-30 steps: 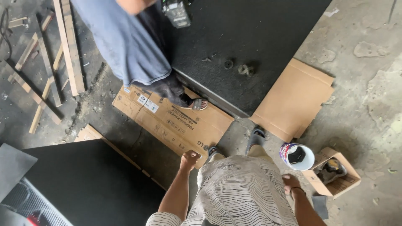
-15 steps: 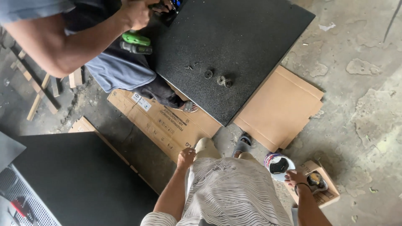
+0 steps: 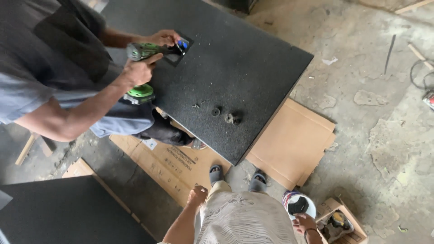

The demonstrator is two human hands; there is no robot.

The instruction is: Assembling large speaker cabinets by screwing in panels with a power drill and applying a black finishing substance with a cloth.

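At the bottom of the view, around 5 o'clock, my right hand point(image 3: 304, 222) sits at the near rim of a white tub point(image 3: 299, 204) with something dark inside. The fingers bend over the edge and touch it, but I cannot tell whether they actually grip. The tub stands on the concrete floor point(image 3: 384, 113), just beside my right sandal point(image 3: 258, 180). An open cardboard box point(image 3: 340, 223) holding a yellow-and-black tool touches it on its 4 o'clock side.

My left hand point(image 3: 197, 195) hangs at about 6 o'clock beside my striped shirt point(image 3: 244, 221), over a flat cardboard sheet point(image 3: 169, 165). Its fingers curl inward, and I cannot tell if anything is in them. It is well apart from the tub.

Straight ahead at 12 o'clock lies a large black board point(image 3: 235, 68). Its near corner rests on the cardboard just beyond my left sandal point(image 3: 216, 174), and a few small dark fittings point(image 3: 228, 116) sit on it. A second cardboard sheet point(image 3: 294, 144) pokes out from under it at 2 o'clock.

At 10 o'clock a co-worker bends over the board's far end. One hand point(image 3: 139, 71) is clamped on a green drill point(image 3: 144, 52) and the other hand point(image 3: 163, 37) steadies its nose at a square cut-out. Another black panel point(image 3: 58, 212) fills 8 o'clock.
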